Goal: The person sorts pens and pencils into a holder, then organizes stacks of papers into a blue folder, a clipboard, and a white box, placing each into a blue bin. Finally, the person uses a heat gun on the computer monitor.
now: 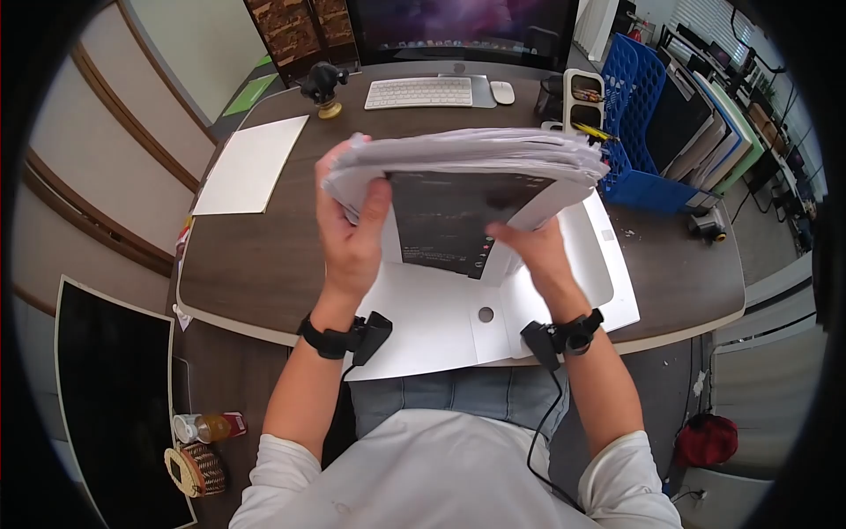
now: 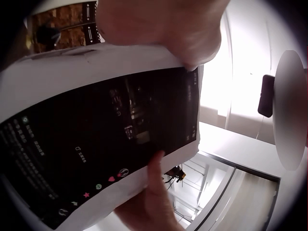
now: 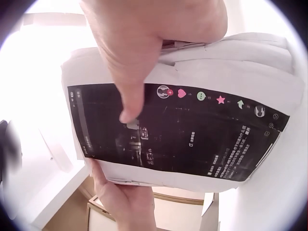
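Observation:
A thick stack of papers is held up on edge above the desk; its near sheet carries a dark printed screenshot. The left hand grips the stack's left side, thumb on the near face. At the right side, the right hand holds the stack, its thumb lying over the print. In the right wrist view the right thumb crosses the dark print, and the left hand grips the opposite edge. Beneath the stack lies an open white folder with a round hole.
White sheets lie at the desk's left. A keyboard, mouse and monitor are at the back. On the right stand a blue file rack with folders and a pen holder. A small black object sits near the right edge.

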A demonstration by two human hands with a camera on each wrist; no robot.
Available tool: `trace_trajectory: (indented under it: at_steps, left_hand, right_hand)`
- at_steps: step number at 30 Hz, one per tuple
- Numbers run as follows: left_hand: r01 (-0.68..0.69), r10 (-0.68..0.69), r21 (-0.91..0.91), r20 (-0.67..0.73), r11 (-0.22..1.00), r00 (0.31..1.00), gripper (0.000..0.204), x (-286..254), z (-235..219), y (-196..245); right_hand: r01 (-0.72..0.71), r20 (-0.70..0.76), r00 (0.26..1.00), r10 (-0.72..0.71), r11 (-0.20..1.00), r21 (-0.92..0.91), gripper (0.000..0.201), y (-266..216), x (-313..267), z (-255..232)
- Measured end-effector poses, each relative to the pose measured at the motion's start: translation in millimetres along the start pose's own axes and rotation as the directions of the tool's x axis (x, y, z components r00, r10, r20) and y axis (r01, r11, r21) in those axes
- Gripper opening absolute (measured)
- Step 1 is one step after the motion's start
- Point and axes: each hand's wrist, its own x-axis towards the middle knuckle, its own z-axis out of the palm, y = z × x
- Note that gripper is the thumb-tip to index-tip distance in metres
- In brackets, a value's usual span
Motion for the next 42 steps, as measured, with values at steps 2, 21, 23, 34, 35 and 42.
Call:
trace_trajectory:
  at_steps: [2, 21, 23, 34, 35, 42]
  left_hand:
    - [-0.002, 0.003, -0.028, 0.032, 1.0, 0.999, 0.042, 8, 2, 13]
    - [-0.044, 0.059, -0.165, 0.086, 0.985, 0.995, 0.029, 28, -7, 82]
    - [-0.113, 0.114, -0.018, 0.083, 0.993, 0.99, 0.043, 28, -11, 84]
    - [0.154, -0.158, -0.037, -0.141, 0.987, 0.977, 0.08, -11, -29, -17]
    - [0.139, -0.141, -0.024, -0.148, 0.99, 0.979, 0.08, -12, -27, -16]
    - [0.017, -0.021, -0.185, -0.021, 0.983, 1.0, 0.101, 21, -41, 8]
  right_hand:
    - [-0.139, 0.006, 0.99, 0.139, 0.99, -0.014, 0.06, -5, 1, -6]
    - [0.303, 0.107, 0.953, -0.284, 0.893, -0.334, 0.048, -13, 8, -2]
    - [0.466, 0.165, 0.884, -0.436, 0.811, -0.354, 0.043, -13, 8, -2]
    - [0.165, 0.03, 0.985, -0.172, 0.974, 0.158, 0.081, -31, 6, 12]
    - [0.425, 0.054, 0.904, -0.423, 0.905, -0.019, 0.091, -27, 11, 21]
    - [0.448, -0.028, 0.89, -0.455, 0.861, 0.239, 0.096, -48, 21, 26]
